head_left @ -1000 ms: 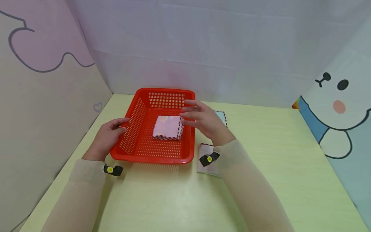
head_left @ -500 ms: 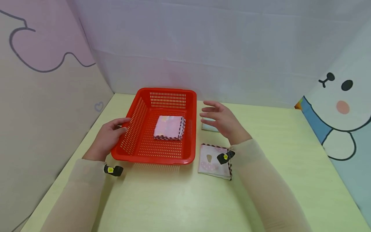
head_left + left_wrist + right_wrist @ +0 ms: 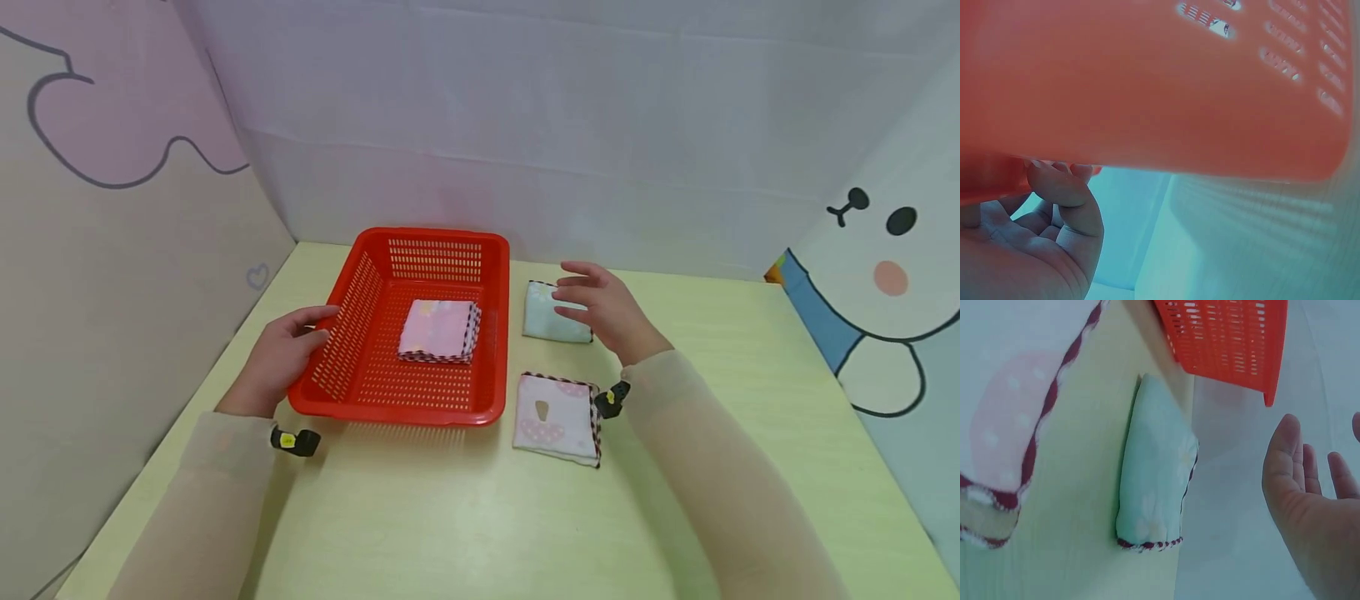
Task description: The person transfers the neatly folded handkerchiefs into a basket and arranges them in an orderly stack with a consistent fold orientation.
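My left hand [image 3: 281,358] grips the left side of a red plastic basket [image 3: 397,414], with thumb and fingers at its rim in the left wrist view. Inside the basket lies a stack of folded pink cloth [image 3: 435,327] with checked edging. My right hand [image 3: 611,315] hovers to the right of the basket with nothing in it, fingers spread and loosely bent. It partly overlaps a folded pale mint cloth [image 3: 551,323] in the head view. The right wrist view shows this mint cloth [image 3: 1154,469] flat on the table, apart from the hand [image 3: 1310,506].
A folded white cloth [image 3: 558,421] with pink patches and dark checked edging lies on the table right of the basket's front corner. A pale fabric wall [image 3: 600,167] stands behind the table [image 3: 420,517]. Printed panels border both sides.
My right hand has moved right, from over the basket's right rim to beside the mint cloth, uncovering the white cloth. The left hand stays on the basket.
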`<control>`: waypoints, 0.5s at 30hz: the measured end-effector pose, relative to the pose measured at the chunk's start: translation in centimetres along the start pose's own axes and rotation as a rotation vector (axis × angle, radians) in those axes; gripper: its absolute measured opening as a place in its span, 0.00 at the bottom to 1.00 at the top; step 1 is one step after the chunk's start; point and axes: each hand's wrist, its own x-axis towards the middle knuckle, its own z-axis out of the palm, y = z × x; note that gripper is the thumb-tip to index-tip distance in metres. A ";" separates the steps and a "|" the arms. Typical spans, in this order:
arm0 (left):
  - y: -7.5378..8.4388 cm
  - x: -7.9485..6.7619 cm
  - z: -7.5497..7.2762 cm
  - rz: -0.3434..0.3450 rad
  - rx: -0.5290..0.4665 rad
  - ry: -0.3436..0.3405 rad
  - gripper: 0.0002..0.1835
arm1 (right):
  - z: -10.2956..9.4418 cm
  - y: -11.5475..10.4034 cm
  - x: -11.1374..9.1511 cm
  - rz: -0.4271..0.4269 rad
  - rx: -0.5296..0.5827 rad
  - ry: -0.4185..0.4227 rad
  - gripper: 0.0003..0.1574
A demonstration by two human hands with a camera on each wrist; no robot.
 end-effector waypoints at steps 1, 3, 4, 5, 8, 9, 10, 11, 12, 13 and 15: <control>0.0 0.0 0.0 -0.001 0.000 0.001 0.25 | -0.3 0.1 0.1 0.007 -0.008 0.011 0.34; 0.0 -0.1 0.1 -0.004 0.003 0.006 0.25 | -0.8 0.4 0.4 0.018 -0.021 0.031 0.35; 0.0 -0.1 0.1 -0.005 0.003 0.008 0.25 | -1.1 0.5 0.5 0.023 -0.027 0.042 0.35; 0.0 -0.1 0.1 -0.005 0.004 0.010 0.25 | -1.3 0.6 0.5 0.027 -0.029 0.050 0.36; 0.1 -0.2 0.1 -0.003 0.005 0.012 0.25 | -1.9 0.9 0.7 0.047 -0.034 0.070 0.37; 0.1 -0.2 0.1 -0.003 0.005 0.012 0.25 | -2.0 0.9 0.7 0.054 -0.034 0.075 0.37; 0.1 -0.2 0.1 -0.002 0.005 0.012 0.25 | -2.2 1.0 0.7 0.058 -0.031 0.077 0.37; 0.1 -0.2 0.1 -0.001 0.007 0.012 0.25 | -2.4 1.1 0.7 0.062 -0.031 0.079 0.38; 0.1 -0.2 0.2 0.000 0.008 0.010 0.25 | -2.5 1.1 0.7 0.067 -0.035 0.081 0.38; 0.1 -0.3 0.2 0.001 0.006 0.009 0.25 | -2.6 1.2 0.7 0.070 -0.036 0.082 0.38; 0.1 -0.3 0.2 0.005 0.005 0.006 0.25 | -3.0 1.3 0.7 0.077 -0.042 0.090 0.38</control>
